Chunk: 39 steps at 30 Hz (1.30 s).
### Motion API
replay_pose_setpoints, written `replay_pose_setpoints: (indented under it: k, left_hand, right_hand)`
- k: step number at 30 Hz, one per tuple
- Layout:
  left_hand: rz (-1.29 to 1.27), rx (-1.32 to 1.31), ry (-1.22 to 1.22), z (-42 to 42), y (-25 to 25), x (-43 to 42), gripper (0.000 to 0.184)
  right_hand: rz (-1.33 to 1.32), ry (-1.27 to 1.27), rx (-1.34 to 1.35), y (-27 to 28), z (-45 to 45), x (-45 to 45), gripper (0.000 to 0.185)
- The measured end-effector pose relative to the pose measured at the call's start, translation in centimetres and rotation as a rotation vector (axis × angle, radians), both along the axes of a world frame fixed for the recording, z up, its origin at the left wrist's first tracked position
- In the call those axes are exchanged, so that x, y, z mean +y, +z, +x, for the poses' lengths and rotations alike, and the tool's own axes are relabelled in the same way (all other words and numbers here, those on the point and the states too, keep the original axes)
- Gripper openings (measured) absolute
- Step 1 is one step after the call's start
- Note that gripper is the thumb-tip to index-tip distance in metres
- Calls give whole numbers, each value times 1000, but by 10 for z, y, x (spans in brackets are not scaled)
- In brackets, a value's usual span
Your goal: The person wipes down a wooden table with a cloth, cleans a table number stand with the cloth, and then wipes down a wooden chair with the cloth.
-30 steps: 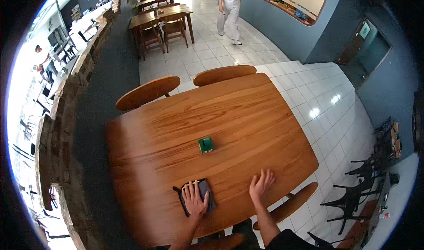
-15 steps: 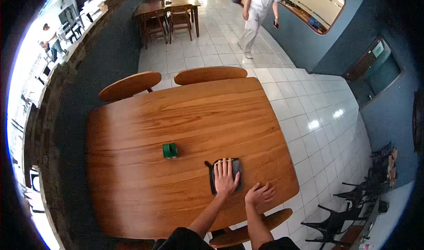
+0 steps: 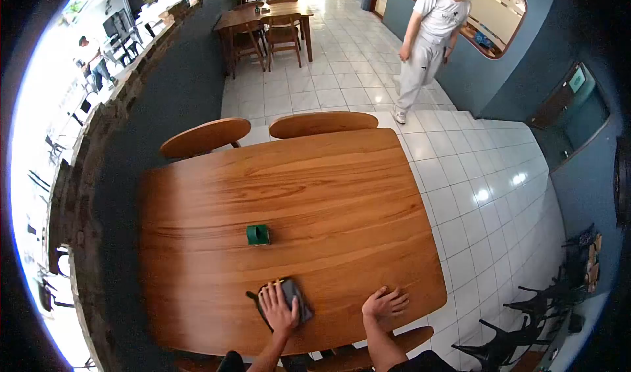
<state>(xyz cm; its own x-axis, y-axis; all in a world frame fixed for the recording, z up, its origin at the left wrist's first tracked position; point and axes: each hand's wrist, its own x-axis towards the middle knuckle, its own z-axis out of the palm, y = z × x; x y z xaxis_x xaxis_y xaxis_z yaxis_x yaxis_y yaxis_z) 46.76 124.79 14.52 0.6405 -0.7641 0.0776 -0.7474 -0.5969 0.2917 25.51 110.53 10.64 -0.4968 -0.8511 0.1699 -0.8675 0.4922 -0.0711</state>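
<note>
Your left hand [image 3: 279, 311] lies palm down on a dark pad [image 3: 303, 297], fingers laid out flat and slightly apart, thumb along its right side; nothing is pinched, so your hold looks to rest on downward pressure alone. The pad lies flat on the table [image 3: 328, 201] under that palm; whether it is a folded cloth or a pouch, you cannot tell from here. For a sure hold, let the weight run evenly through palm and fingertips, because a push from the heel alone could make the far edge ride up or the pad fold. Watch the strap [image 3: 252, 295] poking out just left of your fingers: it could snag or tuck beneath if you slide the pad that way. The green holder [image 3: 258, 234] stands ahead of your left hand, well clear of the fingertips, so any forward stroke is best steered around it. Your right hand [image 3: 385, 302] is open, fingers spread, to the right of the left one; whether it touches the wood or hovers, you cannot tell. Set lightly down there, it could steady you while the left bears the load.
</note>
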Motion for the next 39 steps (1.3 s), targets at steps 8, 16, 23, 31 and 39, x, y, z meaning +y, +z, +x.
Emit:
replay_pose_setpoints:
  k: [8,16,23,31,39]
  left_hand:
    - [67,-204,383,88,-14,34,63]
    - [150,-385,552,207,-28,28,59]
    - [108,-217,390,156,-25,47,60]
    - [-1206,1074,462,111,-20,137,56]
    - [-1016,883,716,245,3,254,48]
  right_hand:
    - [52,11,-19,2,-3,-1,55]
    - [73,-20,-25,-1,-4,-3,56]
    - [-89,124,-73,-11,9,15,56]
    - [-74,1246,-714,30,219,196,56]
    - [263,1672,-333,40,251,261,63]
